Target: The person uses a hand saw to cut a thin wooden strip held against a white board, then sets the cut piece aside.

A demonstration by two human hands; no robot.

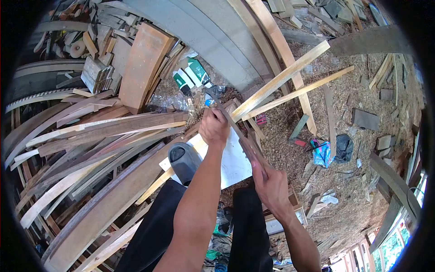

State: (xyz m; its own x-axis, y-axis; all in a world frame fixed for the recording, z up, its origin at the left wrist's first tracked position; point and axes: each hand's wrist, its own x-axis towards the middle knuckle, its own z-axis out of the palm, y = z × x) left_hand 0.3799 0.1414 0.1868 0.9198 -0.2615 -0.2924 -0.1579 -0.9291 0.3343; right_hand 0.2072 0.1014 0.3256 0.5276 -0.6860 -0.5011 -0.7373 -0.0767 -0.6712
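Observation:
A narrow dark wooden strip (236, 131) runs diagonally between my hands, above a white board (235, 158). My left hand (214, 126) is closed near the strip's upper end; its fingers are curled and partly hidden. Lower down, my right hand (271, 187) grips the strip with the thumb laid along it. A dark grey slipper (184, 162) rests beside my left forearm, over the white board's left part. Two pale wooden pieces (283, 79) extend up and right from near the strip.
Stacked long boards (99, 190) fill the left side. A wide brown plank (144, 68) leans at the upper left, near green and white boxes (196, 71). Wood shavings (358, 181) cover the ground at right, with offcuts, a colourful packet (321, 153) and a black bag (344, 148).

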